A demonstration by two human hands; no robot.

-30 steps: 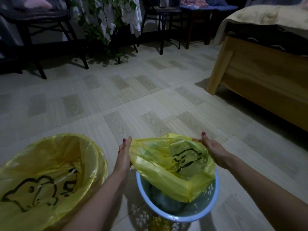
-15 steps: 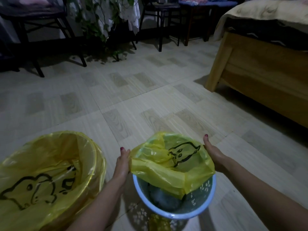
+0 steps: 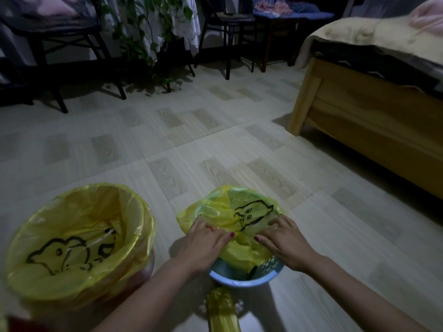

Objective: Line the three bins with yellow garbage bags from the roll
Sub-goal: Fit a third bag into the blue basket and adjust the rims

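Yellow garbage bag [image 3: 230, 219] is draped across the blue bin [image 3: 242, 279] on the floor; left hand [image 3: 203, 243] and right hand [image 3: 285, 243] grip its film, seemingly to tuck it inside; the lined bin [image 3: 79, 238] stands beside; the roll [image 3: 223, 310] lies near, ready for another.

Hidden and cut off at my bins

My hands [image 3: 206, 238] cover the bag [image 3: 230, 212] where I press it; the bin [image 3: 242, 279] rim's far side is under plastic, and the roll [image 3: 223, 312] runs off the bottom edge.
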